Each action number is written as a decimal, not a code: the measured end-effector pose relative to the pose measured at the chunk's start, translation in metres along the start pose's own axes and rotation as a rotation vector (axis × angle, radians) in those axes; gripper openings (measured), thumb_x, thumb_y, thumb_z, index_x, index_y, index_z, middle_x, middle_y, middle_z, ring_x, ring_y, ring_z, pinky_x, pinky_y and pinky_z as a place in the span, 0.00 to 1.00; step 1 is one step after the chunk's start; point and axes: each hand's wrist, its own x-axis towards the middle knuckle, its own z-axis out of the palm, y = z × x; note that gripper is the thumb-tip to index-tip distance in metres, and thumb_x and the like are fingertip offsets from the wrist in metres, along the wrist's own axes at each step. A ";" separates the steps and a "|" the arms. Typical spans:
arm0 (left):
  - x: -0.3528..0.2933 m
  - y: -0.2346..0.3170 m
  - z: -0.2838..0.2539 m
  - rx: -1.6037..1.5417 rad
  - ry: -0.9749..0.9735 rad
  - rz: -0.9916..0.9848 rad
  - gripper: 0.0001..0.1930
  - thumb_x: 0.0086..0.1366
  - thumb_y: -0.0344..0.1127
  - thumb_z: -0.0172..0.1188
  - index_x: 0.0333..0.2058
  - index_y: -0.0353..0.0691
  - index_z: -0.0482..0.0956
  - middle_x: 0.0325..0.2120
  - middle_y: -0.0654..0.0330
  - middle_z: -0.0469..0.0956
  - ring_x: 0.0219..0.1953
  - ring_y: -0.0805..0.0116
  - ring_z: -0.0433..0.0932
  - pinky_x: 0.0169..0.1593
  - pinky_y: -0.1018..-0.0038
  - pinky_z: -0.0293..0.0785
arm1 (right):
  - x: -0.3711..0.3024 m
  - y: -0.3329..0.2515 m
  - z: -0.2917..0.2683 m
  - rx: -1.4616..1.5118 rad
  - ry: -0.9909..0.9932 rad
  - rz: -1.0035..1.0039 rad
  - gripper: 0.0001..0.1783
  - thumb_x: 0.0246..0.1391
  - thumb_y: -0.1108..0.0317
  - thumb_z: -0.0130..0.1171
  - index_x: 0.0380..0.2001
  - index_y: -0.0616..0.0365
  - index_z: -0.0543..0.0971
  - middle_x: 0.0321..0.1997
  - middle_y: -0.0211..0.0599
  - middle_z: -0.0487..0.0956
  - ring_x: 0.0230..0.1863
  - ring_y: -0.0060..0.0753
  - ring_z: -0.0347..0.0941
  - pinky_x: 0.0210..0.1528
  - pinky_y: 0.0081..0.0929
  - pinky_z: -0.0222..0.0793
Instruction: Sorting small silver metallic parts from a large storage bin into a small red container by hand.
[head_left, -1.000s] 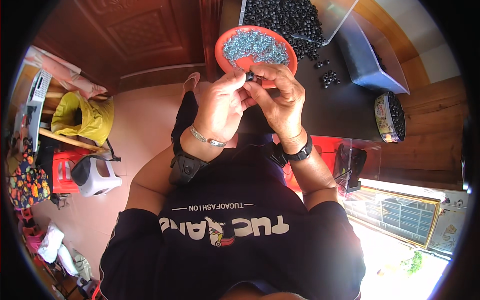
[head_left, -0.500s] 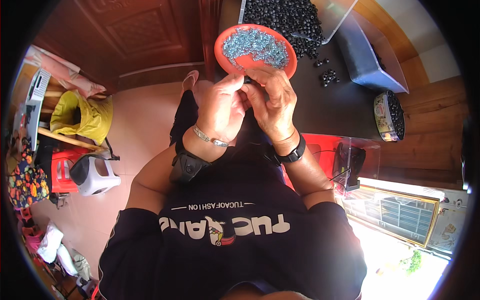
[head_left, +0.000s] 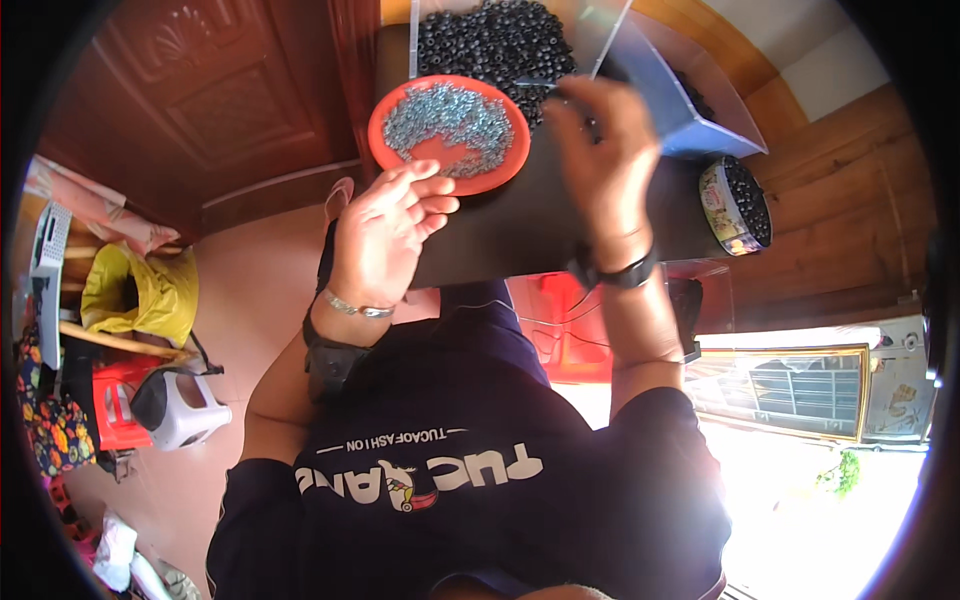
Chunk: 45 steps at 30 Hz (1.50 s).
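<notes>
Hands are apart over a dark table [head_left: 520, 230]. Left hand [head_left: 385, 225], fingers loosely spread and holding nothing, sits at the near rim of a round orange plastic dish [head_left: 400, 105] full of small silvery metal bits. Right hand [head_left: 600, 150] reaches toward a clear bin of small black beads [head_left: 490, 40]; can't tell its grip. Round tin [head_left: 735, 205] holds more black bits.

Single head-worn fisheye, steeply downward, close above the dark table [head_left: 520, 230].

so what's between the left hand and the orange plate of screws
Nothing: in the head view the left hand hovers open just below the orange plate, with only bare dark table between them.
</notes>
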 end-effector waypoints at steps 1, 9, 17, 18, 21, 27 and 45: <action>0.000 0.003 -0.004 0.001 0.040 -0.011 0.14 0.67 0.40 0.46 0.45 0.38 0.73 0.39 0.57 0.77 0.41 0.65 0.75 0.46 0.73 0.67 | 0.016 0.020 -0.011 -0.107 0.053 0.006 0.11 0.42 0.74 0.67 0.32 0.58 0.81 0.33 0.38 0.81 0.34 0.38 0.77 0.39 0.29 0.72; 0.000 0.000 -0.006 0.021 -0.008 -0.049 0.12 0.67 0.40 0.46 0.39 0.39 0.73 0.38 0.57 0.76 0.41 0.65 0.75 0.47 0.72 0.67 | 0.074 0.163 -0.073 -0.774 0.118 0.026 0.13 0.47 0.62 0.62 0.37 0.50 0.82 0.37 0.34 0.81 0.39 0.36 0.77 0.43 0.30 0.72; 0.000 -0.001 -0.002 0.057 -0.001 -0.069 0.12 0.66 0.41 0.46 0.37 0.40 0.73 0.37 0.57 0.76 0.41 0.65 0.74 0.46 0.72 0.66 | 0.001 0.197 -0.004 -0.249 -0.670 0.332 0.14 0.43 0.62 0.64 0.36 0.54 0.82 0.33 0.39 0.82 0.35 0.36 0.79 0.39 0.29 0.73; -0.001 0.000 -0.001 0.064 -0.006 -0.071 0.12 0.66 0.41 0.47 0.36 0.40 0.73 0.37 0.57 0.76 0.41 0.65 0.74 0.46 0.72 0.66 | -0.008 0.205 0.003 -0.254 -0.817 0.337 0.15 0.42 0.62 0.63 0.36 0.54 0.82 0.34 0.40 0.82 0.36 0.38 0.79 0.40 0.30 0.73; -0.004 0.000 0.002 0.065 0.012 -0.081 0.12 0.65 0.42 0.48 0.36 0.40 0.73 0.37 0.57 0.76 0.41 0.65 0.74 0.46 0.72 0.66 | -0.025 0.210 0.016 -0.312 -0.896 0.362 0.16 0.41 0.63 0.63 0.36 0.55 0.81 0.34 0.40 0.81 0.38 0.42 0.78 0.42 0.33 0.72; -0.001 -0.001 -0.001 0.066 0.019 -0.099 0.12 0.65 0.41 0.49 0.36 0.39 0.73 0.36 0.57 0.76 0.40 0.65 0.74 0.45 0.72 0.67 | -0.031 0.202 0.019 -0.080 -0.851 0.484 0.13 0.46 0.66 0.62 0.37 0.55 0.80 0.37 0.37 0.81 0.40 0.36 0.77 0.43 0.30 0.71; 0.014 -0.010 0.002 0.074 -0.092 -0.050 0.16 0.67 0.43 0.48 0.40 0.34 0.75 0.36 0.56 0.78 0.39 0.64 0.76 0.44 0.73 0.69 | -0.037 -0.025 0.029 1.241 -0.637 0.732 0.11 0.58 0.72 0.56 0.43 0.60 0.78 0.49 0.36 0.78 0.47 0.28 0.74 0.50 0.26 0.70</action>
